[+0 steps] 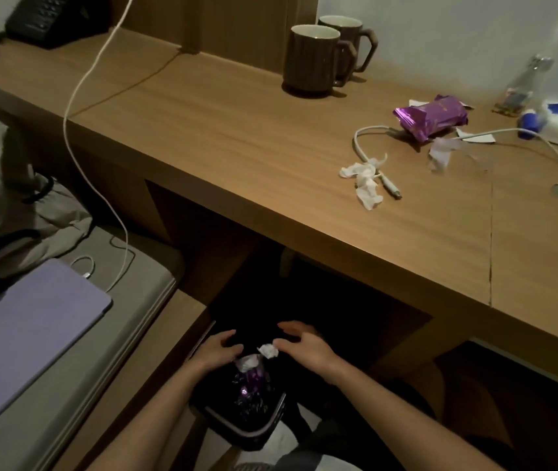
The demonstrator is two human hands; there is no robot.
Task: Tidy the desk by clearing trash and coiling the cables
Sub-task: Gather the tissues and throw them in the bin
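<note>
Waste bin (257, 436), below the desk (236, 137) front edge, filled with purple wrappers (250, 380) and white paper. Left hand (218, 348) lies at the bin's dark far rim, fingers bent; whether it grips anything is lost in shadow. Right hand (304, 345) hovers over the bin, fingers loosely spread, thumb tip against a crumpled tissue (268, 350); a pinch cannot be confirmed. On the desk: a torn tissue (364, 181) over a white cable (360, 144), a purple packet (416, 119), two mugs (315, 59). At the desk's far right, a blurred bottle (525, 83) and items cut off by the frame.
</note>
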